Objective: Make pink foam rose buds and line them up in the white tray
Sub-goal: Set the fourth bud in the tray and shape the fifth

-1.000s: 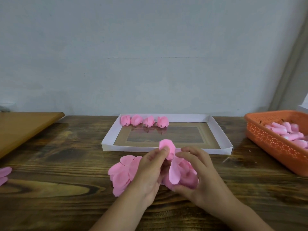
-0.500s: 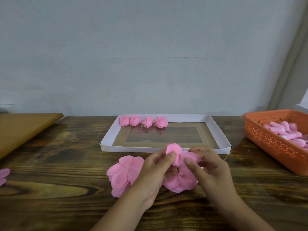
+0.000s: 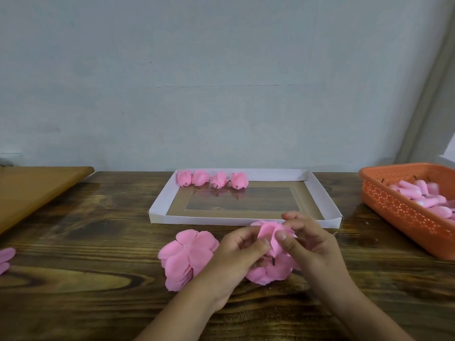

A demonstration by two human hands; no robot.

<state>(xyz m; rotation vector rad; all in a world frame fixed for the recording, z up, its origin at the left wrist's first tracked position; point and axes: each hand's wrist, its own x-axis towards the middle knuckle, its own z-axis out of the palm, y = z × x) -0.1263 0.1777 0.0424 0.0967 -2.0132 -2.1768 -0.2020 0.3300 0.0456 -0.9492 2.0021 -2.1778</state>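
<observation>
Four pink foam rose buds (image 3: 212,179) line the far wall of one white tray (image 3: 325,193). One orange basket (image 3: 403,212) holds many pink pieces. Two hands work one bud.

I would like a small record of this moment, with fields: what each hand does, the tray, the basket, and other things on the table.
left hand: left hand pinches the bud in progress
right hand: right hand grips the same bud from the other side
white tray: white tray holds four finished buds in a row along its far edge, at the left
orange basket: orange basket at the right, holds pink pieces
loose petals: stack of flat petals on the wooden table, left of the hands
</observation>
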